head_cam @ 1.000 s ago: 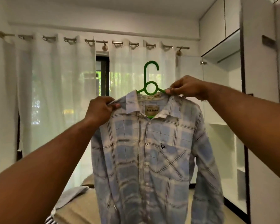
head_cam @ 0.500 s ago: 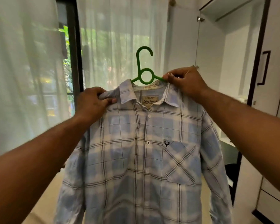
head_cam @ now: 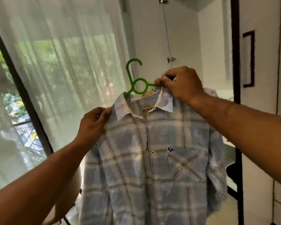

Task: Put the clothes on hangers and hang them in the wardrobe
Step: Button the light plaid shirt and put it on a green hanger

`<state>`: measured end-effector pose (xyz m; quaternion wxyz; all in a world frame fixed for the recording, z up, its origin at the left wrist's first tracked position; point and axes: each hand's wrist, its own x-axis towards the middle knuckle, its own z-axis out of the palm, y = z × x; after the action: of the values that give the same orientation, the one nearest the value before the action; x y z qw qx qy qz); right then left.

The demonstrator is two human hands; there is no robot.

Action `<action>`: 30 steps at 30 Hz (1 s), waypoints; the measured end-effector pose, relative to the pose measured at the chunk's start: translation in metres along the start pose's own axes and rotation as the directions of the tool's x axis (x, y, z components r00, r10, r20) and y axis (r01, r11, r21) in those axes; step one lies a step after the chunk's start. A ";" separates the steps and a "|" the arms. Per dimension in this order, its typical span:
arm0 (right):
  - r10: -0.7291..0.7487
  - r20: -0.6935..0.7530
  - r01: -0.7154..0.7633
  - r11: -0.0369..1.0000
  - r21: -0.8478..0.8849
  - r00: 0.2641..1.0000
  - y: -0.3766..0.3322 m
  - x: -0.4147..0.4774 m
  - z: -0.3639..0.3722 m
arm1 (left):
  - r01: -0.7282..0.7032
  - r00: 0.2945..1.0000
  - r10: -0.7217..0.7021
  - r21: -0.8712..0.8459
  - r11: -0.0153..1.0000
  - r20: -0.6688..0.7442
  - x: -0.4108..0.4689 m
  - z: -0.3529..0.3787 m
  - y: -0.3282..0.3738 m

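At frame centre, blue-white plaid cotton shirt (head_cam: 154,159) on green plastic hanger (head_cam: 137,82), left hand (head_cam: 94,124) pinching its shoulder, right hand (head_cam: 180,85) pinching collar and hanger arm.

I have one view only, from the camera worn on the person's head, so nothing overlaps with a second angle. It looks forward, roughly level, and sits tilted, since the window frame (head_cam: 23,95) leans hard across the left side. Both forearms reach in from the bottom corners, and the checked shirt (head_cam: 152,159) on its green hanger (head_cam: 136,82) fills the centre at close range. Behind them I see the sheer curtain (head_cam: 63,62) on the left and the white wardrobe (head_cam: 263,78) on the right, near the lens.
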<state>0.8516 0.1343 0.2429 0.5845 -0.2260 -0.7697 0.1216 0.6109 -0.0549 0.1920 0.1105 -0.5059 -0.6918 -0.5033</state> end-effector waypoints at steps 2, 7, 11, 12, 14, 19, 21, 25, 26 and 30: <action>0.004 -0.021 -0.003 0.999 0.039 1.000 0.007 0.032 -0.015 | -0.011 0.999 0.009 0.054 0.998 0.035 0.031 0.014 0.029; 0.093 0.043 -0.095 0.994 0.057 0.995 0.024 0.093 -0.050 | -0.037 0.993 0.014 0.191 0.981 0.119 0.102 0.029 0.097; 0.175 0.290 -0.197 0.979 0.050 0.941 0.025 0.141 -0.087 | -0.041 0.991 0.010 0.224 0.974 0.137 0.152 0.020 0.141; 0.172 0.362 -0.210 0.975 0.069 0.916 0.020 0.153 -0.096 | -0.053 0.991 0.023 0.231 0.972 0.131 0.161 0.015 0.150; 0.189 0.527 -0.286 0.952 0.108 0.829 0.005 0.169 -0.115 | -0.078 0.991 0.050 0.237 0.968 0.120 0.171 0.007 0.165; 0.207 0.779 -0.160 0.977 -0.138 0.593 -0.003 0.190 -0.169 | -0.104 0.994 0.095 0.251 0.962 0.047 0.182 -0.009 0.183; 0.218 0.729 -0.102 0.974 -0.201 0.649 0.006 0.190 -0.176 | -0.099 0.995 0.091 0.251 0.963 0.042 0.186 -0.011 0.183; 0.229 0.562 -0.165 0.973 -0.164 0.794 0.016 0.182 -0.171 | -0.082 0.994 0.066 0.186 0.979 0.090 0.187 -0.002 0.183; 0.226 0.524 -0.176 0.974 -0.144 0.821 0.017 0.180 -0.171 | -0.074 0.992 0.055 0.172 0.982 0.109 0.187 0.001 0.185; 0.234 0.411 -0.211 0.972 -0.102 0.881 0.023 0.175 -0.171 | -0.085 0.980 0.060 0.128 0.988 0.192 0.194 0.010 0.197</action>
<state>0.9819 0.2268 0.4293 0.3808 -0.2972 -0.8493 0.2128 0.6844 0.0635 0.4311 0.0973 -0.5674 -0.7128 -0.4006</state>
